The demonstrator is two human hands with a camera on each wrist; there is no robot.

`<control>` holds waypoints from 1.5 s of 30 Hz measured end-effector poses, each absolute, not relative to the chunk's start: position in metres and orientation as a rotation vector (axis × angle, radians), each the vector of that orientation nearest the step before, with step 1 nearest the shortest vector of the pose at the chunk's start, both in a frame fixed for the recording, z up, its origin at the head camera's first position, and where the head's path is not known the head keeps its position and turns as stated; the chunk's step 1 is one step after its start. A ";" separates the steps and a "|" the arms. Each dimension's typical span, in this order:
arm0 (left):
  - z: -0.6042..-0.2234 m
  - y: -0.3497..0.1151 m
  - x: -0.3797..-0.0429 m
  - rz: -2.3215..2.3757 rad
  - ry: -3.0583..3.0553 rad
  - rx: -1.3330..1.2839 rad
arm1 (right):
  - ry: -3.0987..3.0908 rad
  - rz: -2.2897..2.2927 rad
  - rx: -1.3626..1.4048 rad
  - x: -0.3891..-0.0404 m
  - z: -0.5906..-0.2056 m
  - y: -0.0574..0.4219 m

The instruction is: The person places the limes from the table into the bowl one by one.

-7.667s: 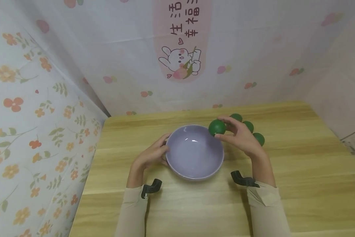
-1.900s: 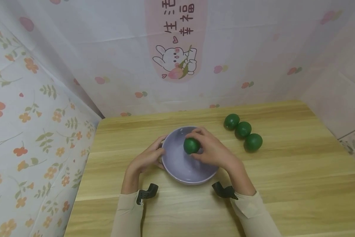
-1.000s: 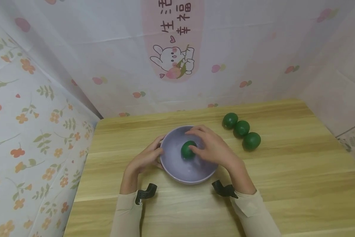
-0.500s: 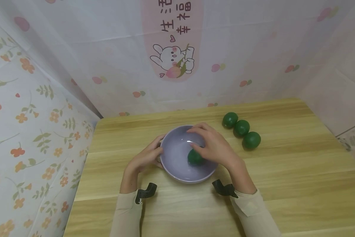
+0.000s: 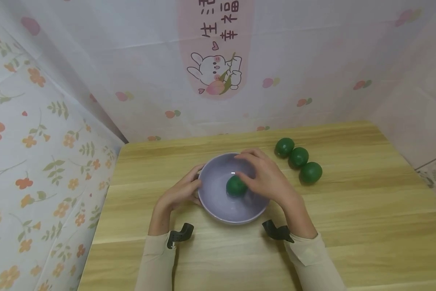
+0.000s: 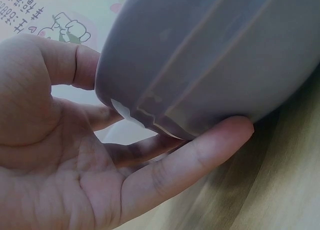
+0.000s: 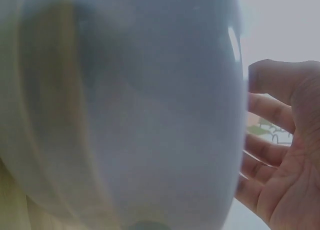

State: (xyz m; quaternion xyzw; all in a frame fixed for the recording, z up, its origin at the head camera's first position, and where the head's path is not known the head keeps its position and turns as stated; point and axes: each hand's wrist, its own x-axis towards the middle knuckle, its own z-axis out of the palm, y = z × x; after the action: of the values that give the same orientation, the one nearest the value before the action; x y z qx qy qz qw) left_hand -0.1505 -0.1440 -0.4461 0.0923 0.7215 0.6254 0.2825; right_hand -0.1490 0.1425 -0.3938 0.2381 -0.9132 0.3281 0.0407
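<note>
A glossy purple bowl (image 5: 218,204) stands on the table in the head view. My left hand (image 5: 181,190) grips its left side, thumb at the rim and other fingers against the outer wall and underside, as the left wrist view shows. Inside the bowl lies a round green fruit (image 5: 236,186) that looks like a lime. Over the bowl's right side, my right hand (image 5: 267,178) holds nothing; its fingers are spread and loosely bent, and the thumb overlaps the lime's upper right. Whether thumb and lime touch, I cannot tell. The bowl's wall (image 7: 160,110) hides the lime in the right wrist view.
Three more green limes (image 5: 298,157) lie in a slanting row on the wooden table (image 5: 367,202), right of the bowl. A printed curtain (image 5: 149,81) hangs behind the table, and a floral cloth (image 5: 39,161) hangs along its left side.
The right hand carried a lime from beside the right rim into the bowl and let go. The loose lime rolled right, then back left. The left hand kept its hold on the bowl.
</note>
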 end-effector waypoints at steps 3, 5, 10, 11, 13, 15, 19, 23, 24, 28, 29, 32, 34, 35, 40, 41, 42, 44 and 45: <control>-0.445 -0.144 -0.150 1.670 1.936 0.244 | -2.791 1.000 0.718 -0.149 -0.394 0.144; -0.445 -0.143 -0.150 1.668 1.938 0.241 | -2.786 0.997 0.708 -0.150 -0.395 0.145; -0.444 -0.142 -0.150 1.669 1.940 0.236 | -2.779 0.990 0.690 -0.151 -0.395 0.147; -0.444 -0.142 -0.150 1.669 1.941 0.235 | -2.778 0.990 0.689 -0.151 -0.395 0.148; -0.444 -0.142 -0.151 1.667 1.942 0.233 | -2.779 0.992 0.686 -0.151 -0.394 0.148; -0.444 -0.142 -0.151 1.665 1.943 0.230 | -2.784 0.994 0.679 -0.151 -0.393 0.148; -0.444 -0.142 -0.151 1.663 1.946 0.225 | -2.802 1.003 0.658 -0.152 -0.393 0.149; -0.444 -0.142 -0.151 1.664 1.944 0.225 | -2.805 1.008 0.647 -0.152 -0.394 0.150; -0.444 -0.142 -0.151 1.665 1.946 0.224 | -2.804 1.014 0.646 -0.152 -0.393 0.150; -0.445 -0.142 -0.151 1.665 1.947 0.228 | -2.808 1.034 0.634 -0.153 -0.394 0.152; -0.445 -0.142 -0.151 1.665 1.947 0.230 | -2.808 1.038 0.627 -0.154 -0.394 0.152; -0.445 -0.142 -0.151 1.665 1.949 0.233 | -2.805 1.037 0.614 -0.154 -0.393 0.154; -0.445 -0.142 -0.151 1.663 1.950 0.233 | -2.796 1.028 0.615 -0.155 -0.393 0.156; -0.445 -0.142 -0.151 1.662 1.949 0.234 | -2.794 1.026 0.615 -0.155 -0.394 0.157; -0.445 -0.141 -0.151 1.662 1.948 0.232 | -2.789 1.032 0.613 -0.157 -0.396 0.160; -0.445 -0.141 -0.151 1.662 1.949 0.232 | -2.788 1.037 0.611 -0.157 -0.396 0.160; -0.445 -0.141 -0.151 1.660 1.950 0.232 | -2.785 1.041 0.609 -0.158 -0.397 0.161; -0.445 -0.141 -0.151 1.658 1.953 0.230 | -2.779 1.042 0.605 -0.159 -0.398 0.162; -0.445 -0.141 -0.151 1.657 1.954 0.229 | -2.780 1.040 0.602 -0.159 -0.398 0.162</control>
State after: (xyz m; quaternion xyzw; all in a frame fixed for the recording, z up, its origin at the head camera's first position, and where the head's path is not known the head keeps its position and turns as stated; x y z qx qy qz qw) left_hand -0.1509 -0.1413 -0.4446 0.0856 0.7289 0.6184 0.2810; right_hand -0.1590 0.1620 -0.3979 0.1984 -0.9165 0.3427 0.0567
